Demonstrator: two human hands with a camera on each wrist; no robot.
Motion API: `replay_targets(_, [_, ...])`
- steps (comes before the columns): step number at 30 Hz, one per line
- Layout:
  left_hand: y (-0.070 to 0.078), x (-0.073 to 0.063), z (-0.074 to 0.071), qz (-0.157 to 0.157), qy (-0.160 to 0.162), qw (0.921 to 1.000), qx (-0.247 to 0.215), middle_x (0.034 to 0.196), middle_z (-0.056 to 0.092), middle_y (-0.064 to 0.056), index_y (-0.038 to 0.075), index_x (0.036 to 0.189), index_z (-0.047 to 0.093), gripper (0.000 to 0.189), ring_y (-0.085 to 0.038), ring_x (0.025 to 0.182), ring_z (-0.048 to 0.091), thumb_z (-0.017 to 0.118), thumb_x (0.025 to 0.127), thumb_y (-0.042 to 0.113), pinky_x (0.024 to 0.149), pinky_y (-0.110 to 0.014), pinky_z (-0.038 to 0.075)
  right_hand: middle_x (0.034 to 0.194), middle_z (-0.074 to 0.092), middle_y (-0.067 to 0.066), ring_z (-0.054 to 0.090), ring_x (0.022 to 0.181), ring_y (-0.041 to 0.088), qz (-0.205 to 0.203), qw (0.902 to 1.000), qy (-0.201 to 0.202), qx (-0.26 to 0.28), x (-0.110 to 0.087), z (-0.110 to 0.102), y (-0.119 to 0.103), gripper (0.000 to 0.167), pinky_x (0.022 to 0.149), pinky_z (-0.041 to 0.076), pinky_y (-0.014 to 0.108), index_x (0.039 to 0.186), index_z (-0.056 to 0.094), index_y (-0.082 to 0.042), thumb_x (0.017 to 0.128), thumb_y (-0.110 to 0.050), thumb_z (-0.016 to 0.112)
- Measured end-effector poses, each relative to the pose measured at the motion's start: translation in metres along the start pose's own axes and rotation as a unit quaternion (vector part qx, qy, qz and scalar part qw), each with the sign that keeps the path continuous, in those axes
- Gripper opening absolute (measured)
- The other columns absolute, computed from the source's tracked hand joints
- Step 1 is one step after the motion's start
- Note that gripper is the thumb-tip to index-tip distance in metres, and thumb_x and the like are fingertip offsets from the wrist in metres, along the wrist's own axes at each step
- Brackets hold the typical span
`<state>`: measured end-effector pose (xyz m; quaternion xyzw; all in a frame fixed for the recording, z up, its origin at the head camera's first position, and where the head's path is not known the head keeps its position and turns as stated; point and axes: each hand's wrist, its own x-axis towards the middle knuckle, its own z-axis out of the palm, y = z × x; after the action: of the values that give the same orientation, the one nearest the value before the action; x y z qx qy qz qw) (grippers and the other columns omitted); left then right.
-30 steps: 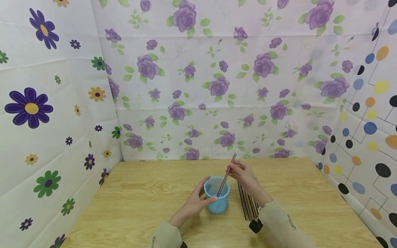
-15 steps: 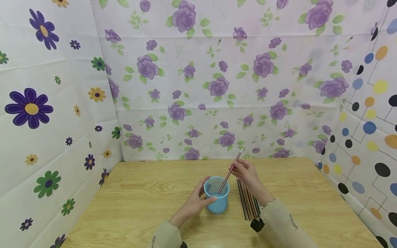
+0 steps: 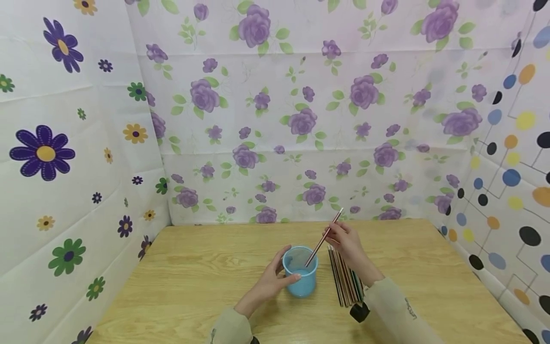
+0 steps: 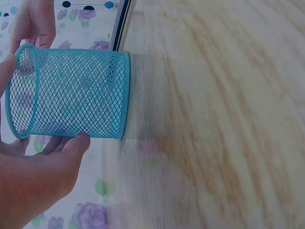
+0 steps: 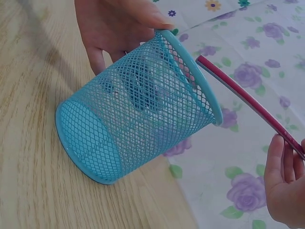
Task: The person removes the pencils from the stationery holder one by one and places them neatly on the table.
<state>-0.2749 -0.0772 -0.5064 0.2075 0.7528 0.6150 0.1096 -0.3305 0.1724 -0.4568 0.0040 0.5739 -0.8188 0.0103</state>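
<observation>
A light blue mesh pen holder (image 3: 302, 287) stands upright on the wooden table. My left hand (image 3: 269, 281) grips it from the left, thumb on the near side and fingers behind; the left hand (image 4: 45, 176) shows below the mesh in the left wrist view. My right hand (image 3: 349, 247) pinches a dark red pencil (image 3: 324, 239) by its upper part. The pencil slants down to the left, its lower end overlapping the holder's mouth in the head view. In the right wrist view, the pencil (image 5: 248, 99) ends close outside the rim (image 5: 215, 102).
Several pencils (image 3: 343, 282) lie side by side right of the holder, partly under the right forearm. A black device (image 3: 359, 312) sits by the right wrist. Flowered cloth (image 3: 275, 119) hangs behind the table (image 3: 193, 286), with patterned cloth on both sides.
My right hand has drifted right, and the pencil's lower end has shifted right and slightly up from near the left thumb. The left hand and pen holder have stayed put.
</observation>
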Motion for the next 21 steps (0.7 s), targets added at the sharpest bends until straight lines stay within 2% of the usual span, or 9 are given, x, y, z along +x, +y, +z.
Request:
replay_targets(9, [0.000,-0.001,0.001,-0.001,0.000,1.0000,0.002,0.154,0.032,-0.019,0.023,0.156,0.017,0.082,-0.042,0.143,0.028,0.067,0.092,0.030,0.111,-0.063,0.031,0.086,0.063,-0.002,0.066,0.081,0.009,0.005,0.9999,0.009,0.011,0.000,-0.006,-0.004,0.014,0.078,0.057,0.019,0.106,0.052,-0.006,0.101,-0.019,0.052])
replay_targets(16, [-0.001,0.000,0.000,-0.002,-0.001,1.0000,-0.001,0.154,0.033,-0.018,0.029,0.154,0.020,0.079,-0.042,0.144,0.028,0.068,0.091,0.031,0.111,-0.063,0.032,0.086,0.063,-0.002,0.065,0.079,0.008,0.014,0.9996,0.017,0.016,0.001,-0.012,-0.004,0.015,0.076,0.057,0.018,0.108,0.051,-0.005,0.101,-0.019,0.051])
replay_targets(21, [-0.001,0.000,0.000,0.000,-0.001,1.0000,0.002,0.154,0.033,-0.018,0.027,0.155,0.019,0.080,-0.042,0.144,0.028,0.068,0.091,0.031,0.111,-0.063,0.032,0.087,0.063,-0.002,0.064,0.079,0.008,0.015,0.9995,0.022,0.015,0.001,-0.014,-0.005,0.017,0.074,0.056,0.017,0.108,0.051,-0.006,0.101,-0.021,0.051])
